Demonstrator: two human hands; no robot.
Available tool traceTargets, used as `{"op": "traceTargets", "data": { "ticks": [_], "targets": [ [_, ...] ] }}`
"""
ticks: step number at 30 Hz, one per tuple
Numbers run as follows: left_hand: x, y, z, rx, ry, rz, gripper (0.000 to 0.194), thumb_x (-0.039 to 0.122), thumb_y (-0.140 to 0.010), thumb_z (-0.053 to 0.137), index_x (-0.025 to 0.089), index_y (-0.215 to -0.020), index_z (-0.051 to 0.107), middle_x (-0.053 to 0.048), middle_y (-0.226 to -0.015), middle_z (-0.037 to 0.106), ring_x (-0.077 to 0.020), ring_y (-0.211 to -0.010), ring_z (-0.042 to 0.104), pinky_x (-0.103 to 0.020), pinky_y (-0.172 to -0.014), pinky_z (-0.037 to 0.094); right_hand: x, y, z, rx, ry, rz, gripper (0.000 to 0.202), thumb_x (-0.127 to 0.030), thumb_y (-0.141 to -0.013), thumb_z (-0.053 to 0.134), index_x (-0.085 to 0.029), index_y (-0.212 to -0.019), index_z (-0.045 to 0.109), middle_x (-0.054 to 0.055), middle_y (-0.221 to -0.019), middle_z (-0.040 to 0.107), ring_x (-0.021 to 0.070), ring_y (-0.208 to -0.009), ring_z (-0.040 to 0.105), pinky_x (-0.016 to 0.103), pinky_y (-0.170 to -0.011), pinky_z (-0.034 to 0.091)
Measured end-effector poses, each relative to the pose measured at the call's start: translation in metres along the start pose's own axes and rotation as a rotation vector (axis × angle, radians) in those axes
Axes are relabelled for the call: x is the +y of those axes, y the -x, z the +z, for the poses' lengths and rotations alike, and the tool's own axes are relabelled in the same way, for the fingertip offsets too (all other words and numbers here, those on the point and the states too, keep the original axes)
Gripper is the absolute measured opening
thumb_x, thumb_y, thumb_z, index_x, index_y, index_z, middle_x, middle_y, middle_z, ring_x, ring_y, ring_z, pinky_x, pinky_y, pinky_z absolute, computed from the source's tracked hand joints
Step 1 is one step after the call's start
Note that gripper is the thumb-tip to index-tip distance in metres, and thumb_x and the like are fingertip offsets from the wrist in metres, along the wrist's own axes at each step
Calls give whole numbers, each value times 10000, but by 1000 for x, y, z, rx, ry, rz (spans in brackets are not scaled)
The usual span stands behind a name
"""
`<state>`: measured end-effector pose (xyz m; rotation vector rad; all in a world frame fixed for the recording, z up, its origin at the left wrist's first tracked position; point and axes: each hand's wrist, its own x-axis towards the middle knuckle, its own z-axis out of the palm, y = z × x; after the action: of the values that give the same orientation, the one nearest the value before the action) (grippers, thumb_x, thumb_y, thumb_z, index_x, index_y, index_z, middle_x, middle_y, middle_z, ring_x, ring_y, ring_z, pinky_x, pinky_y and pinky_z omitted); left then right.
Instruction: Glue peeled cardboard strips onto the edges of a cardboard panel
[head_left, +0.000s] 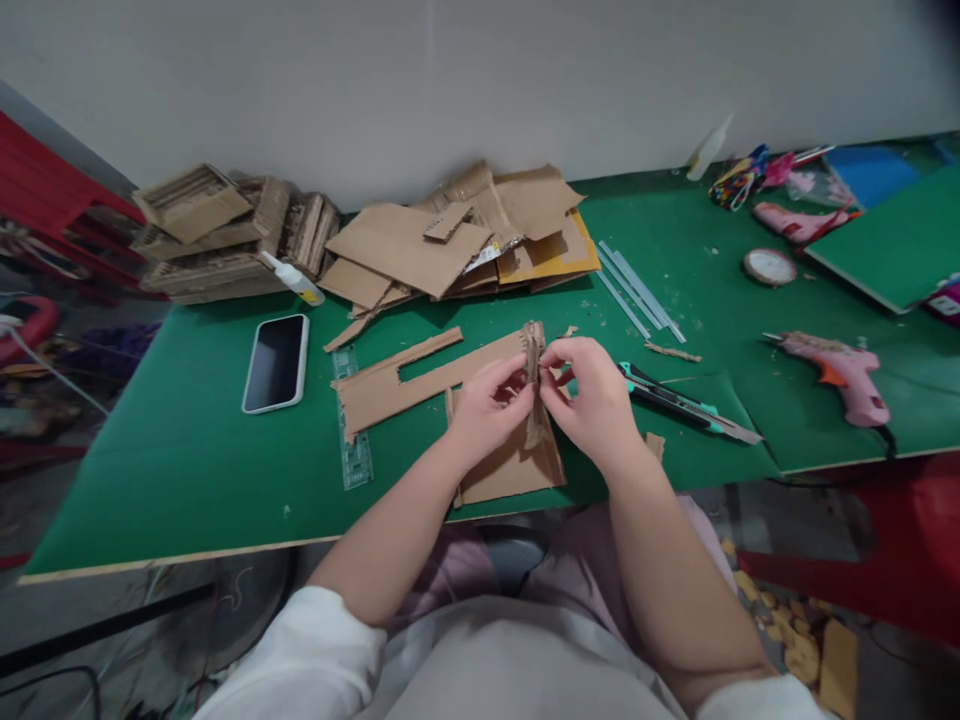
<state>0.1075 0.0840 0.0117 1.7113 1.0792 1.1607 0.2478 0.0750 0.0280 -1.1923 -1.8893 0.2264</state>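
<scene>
Cardboard strip (532, 350) held above a green table (165, 480)

The table stood along a pale wall (480, 80); red furniture (907, 550) occupied four o'clock from the hands. A cardboard stack (232, 240) lay at ten, a bottle (298, 283) beside it; another bottle (709, 150) was at one. Their contents could not be discerned. The left hand (487, 405) and right hand (592, 400), close together, pinched the strip between fingertips, over a sheet (517, 470).

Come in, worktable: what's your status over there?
Left fingers and right fingers pinching a narrow cardboard strip. Flat cardboard piece beneath. Utility knife lying to the right, blade exposed.
</scene>
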Motion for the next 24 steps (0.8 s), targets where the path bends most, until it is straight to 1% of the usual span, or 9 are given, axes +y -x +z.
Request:
{"op": "traceTargets", "data": {
  "ticks": [2, 6, 11, 14, 18, 21, 24],
  "targets": [
    [-1, 0, 0, 1, -41, 25, 293, 212, -757, 556, 157, -1041, 599, -36, -788, 583, -77, -601, 518, -159, -509, 434, 0, 0, -1, -9, 24, -12, 232, -83, -744, 457, -220, -932, 462, 39, -861, 528, 169, -816, 514, 303, -678, 478],
    [-3, 0, 0, -13, -79, 65, 301, 188, -759, 534, 156, -1052, 595, -36, -805, 580, -66, -590, 507, -147, -504, 425, 0, 0, -1, -9, 58, -30, 260, -86, -738, 471, -212, -964, 451, 39, -855, 526, 168, -804, 510, 289, -654, 474],
    [-4, 1, 0, -10, -78, 69, 311, 198, -766, 532, 144, -1067, 589, -37, -805, 564, -62, -584, 502, -145, -494, 422, 2, 0, 3, 6, 27, 14, 277, -103, -739, 485, -217, -988, 442, 30, -859, 522, 157, -785, 522, 290, -652, 478],
    [-2, 1, 1, 1, -66, 46, 293, 206, -770, 540, 156, -1053, 593, -40, -824, 573, -64, -589, 507, -144, -487, 423, 1, 1, 4, 23, -16, 58, 287, -105, -732, 488, -225, -988, 438, 24, -865, 524, 152, -779, 532, 296, -658, 482],
    [1, 0, 1, 27, -15, 1, 280, 222, -770, 554, 173, -1042, 596, -40, -830, 580, -90, -651, 537, -168, -536, 464, 0, 1, 6, 27, -51, 84, 280, -105, -719, 498, -229, -964, 445, 13, -851, 522, 143, -761, 536, 292, -653, 486],
    [1, -1, 0, 38, 55, -45, 310, 234, -767, 565, 181, -1072, 583, -45, -868, 577, -87, -626, 531, -186, -532, 480, -1, 1, 6, 39, -76, 89, 278, -100, -711, 498, -232, -951, 448, 8, -848, 520, 137, -754, 538, 285, -648, 489],
    [-1, 0, 0, 45, 92, -65, 333, 249, -760, 579, 187, -1087, 577, -55, -920, 581, -81, -615, 520, -186, -516, 479, 2, 0, 6, 81, -78, 91, 297, -89, -709, 485, -236, -964, 447, 6, -857, 526, 134, -758, 542, 278, -636, 492]
  ]
}}
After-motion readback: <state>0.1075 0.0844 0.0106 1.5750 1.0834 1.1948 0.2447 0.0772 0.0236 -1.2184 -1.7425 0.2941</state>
